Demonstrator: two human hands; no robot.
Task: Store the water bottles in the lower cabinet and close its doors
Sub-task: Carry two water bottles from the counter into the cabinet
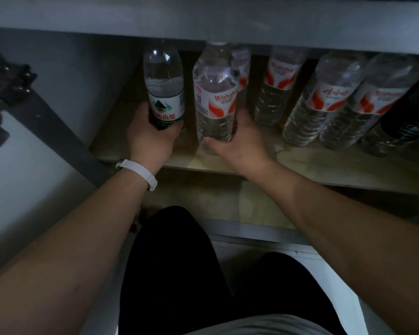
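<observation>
Inside the open lower cabinet, my left hand grips the base of a clear bottle with a green and white label. It stands upright at the left of the wooden shelf. My right hand holds the lower part of a clear bottle with a red and white label just to its right. Several more red-labelled water bottles stand in a row further right on the same shelf.
A dark bottle stands at the far right of the shelf. The cabinet's left door hangs open, with a metal hinge on it. A lower shelf lies below. My knees in dark trousers are in front.
</observation>
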